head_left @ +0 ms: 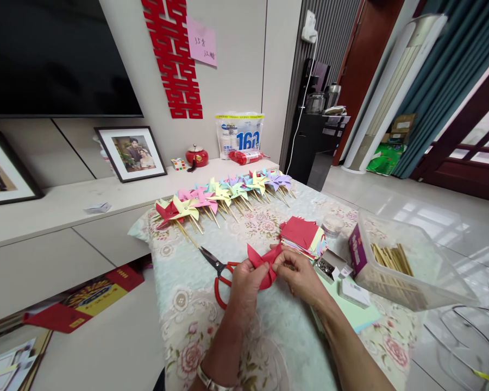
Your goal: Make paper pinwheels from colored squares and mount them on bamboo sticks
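Left hand [244, 282] & right hand [297, 271]: fingers pinching red paper [263, 263]; scissors [218, 271] just left, paper stack [303, 236] behind.

red paper [262, 264], red-handled scissors [219, 273], pale floral tablecloth [195, 326], multicoloured pinwheels [224, 196].

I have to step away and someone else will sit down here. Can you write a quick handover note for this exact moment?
Left hand and right hand both pinch one red paper piece, part folded.
Red-handled scissors lie just left of the hands; paper stack, open pin box and tub of sticks sit to the right.
Done: a row of finished pinwheels at the table's far edge.
Left: this piece has no stick yet; the stack remains.
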Demonstrator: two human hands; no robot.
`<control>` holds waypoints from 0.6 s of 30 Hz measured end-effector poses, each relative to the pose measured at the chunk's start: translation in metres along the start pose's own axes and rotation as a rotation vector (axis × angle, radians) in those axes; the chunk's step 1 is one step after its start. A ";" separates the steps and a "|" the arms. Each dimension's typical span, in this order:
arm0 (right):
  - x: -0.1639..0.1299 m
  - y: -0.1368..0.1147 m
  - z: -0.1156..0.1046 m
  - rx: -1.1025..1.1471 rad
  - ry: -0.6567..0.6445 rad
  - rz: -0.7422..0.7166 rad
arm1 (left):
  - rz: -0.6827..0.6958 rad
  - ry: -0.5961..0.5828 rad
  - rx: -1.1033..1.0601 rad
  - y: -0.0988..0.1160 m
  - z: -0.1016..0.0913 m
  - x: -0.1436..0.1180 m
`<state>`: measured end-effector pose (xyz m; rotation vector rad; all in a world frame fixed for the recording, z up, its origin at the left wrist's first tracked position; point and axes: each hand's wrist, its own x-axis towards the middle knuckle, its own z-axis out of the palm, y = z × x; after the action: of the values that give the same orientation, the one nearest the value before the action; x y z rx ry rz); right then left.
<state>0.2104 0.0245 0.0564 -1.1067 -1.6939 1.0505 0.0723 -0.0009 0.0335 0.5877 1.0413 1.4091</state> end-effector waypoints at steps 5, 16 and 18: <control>0.001 -0.003 -0.001 -0.007 -0.019 -0.020 | -0.022 -0.015 -0.008 0.000 0.000 0.000; 0.001 0.005 -0.002 -0.077 -0.032 -0.025 | -0.048 -0.042 0.004 0.002 0.001 -0.001; 0.002 0.006 -0.002 -0.086 -0.027 -0.018 | -0.056 -0.052 -0.010 0.004 0.002 -0.002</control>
<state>0.2134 0.0281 0.0520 -1.1338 -1.7817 0.9933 0.0727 -0.0016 0.0383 0.5806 1.0022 1.3426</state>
